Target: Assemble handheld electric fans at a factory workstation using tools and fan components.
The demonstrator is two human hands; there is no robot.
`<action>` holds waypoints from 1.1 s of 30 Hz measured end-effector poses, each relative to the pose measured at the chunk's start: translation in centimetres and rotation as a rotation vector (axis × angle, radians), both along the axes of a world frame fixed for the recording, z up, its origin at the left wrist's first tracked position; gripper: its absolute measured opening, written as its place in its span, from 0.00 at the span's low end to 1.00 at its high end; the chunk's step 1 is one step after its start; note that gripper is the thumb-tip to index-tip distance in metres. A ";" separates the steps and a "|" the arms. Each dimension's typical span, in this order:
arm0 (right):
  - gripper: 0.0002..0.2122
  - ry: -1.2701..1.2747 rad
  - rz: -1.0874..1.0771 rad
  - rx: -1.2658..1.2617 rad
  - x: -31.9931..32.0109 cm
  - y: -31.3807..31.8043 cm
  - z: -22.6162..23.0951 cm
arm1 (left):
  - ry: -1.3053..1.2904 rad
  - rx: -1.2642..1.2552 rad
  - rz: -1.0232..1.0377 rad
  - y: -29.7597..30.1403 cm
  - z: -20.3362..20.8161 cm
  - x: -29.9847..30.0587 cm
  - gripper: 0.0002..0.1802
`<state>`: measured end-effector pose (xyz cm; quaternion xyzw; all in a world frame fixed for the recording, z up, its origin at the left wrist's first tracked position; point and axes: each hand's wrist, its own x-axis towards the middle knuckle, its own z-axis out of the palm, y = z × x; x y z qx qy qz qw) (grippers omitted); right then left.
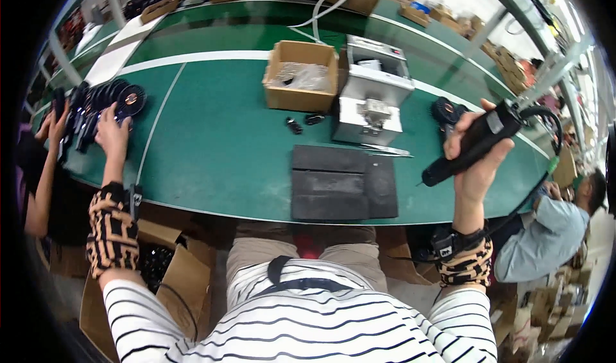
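Note:
At the far left of the table, my left hand point(113, 134) has its fingers around the dark neck of a small black handheld fan point(131, 100) with a round grille. That fan stands at the end of a row of similar black fans point(96, 100). On the right, my right hand point(478, 164) grips a black electric screwdriver point(475, 142), raised over the table with its thin tip pointing down and left. Behind that hand lies another black fan point(447, 113), partly hidden.
A black pad point(330, 193) lies at the table's front edge, with tweezers point(388, 151) behind it. Beyond are a grey metal machine point(375, 81), an open cardboard box point(300, 100) and small black parts point(294, 126). A co-worker's hands point(56, 122) are at far left; another person point(545, 235) sits right.

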<state>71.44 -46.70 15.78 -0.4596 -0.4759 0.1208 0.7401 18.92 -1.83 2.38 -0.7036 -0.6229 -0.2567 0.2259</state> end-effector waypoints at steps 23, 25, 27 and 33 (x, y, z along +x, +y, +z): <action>0.40 -0.176 -0.257 -0.149 7.4 -7.3 -0.6 | 0.331 -0.473 -1.617 -36.9 0.6 62.3 0.29; 0.40 -0.165 -0.260 -0.159 7.8 -7.6 -0.8 | 0.340 -0.464 -1.604 -37.4 0.1 62.5 0.27; 0.39 -0.146 -0.249 -0.166 7.7 -7.5 -0.8 | 0.348 -0.464 -1.569 -37.3 0.3 61.9 0.24; 0.34 -0.185 -0.348 -0.166 8.0 -8.2 0.2 | -0.057 -0.185 -1.704 -34.4 4.2 54.2 0.08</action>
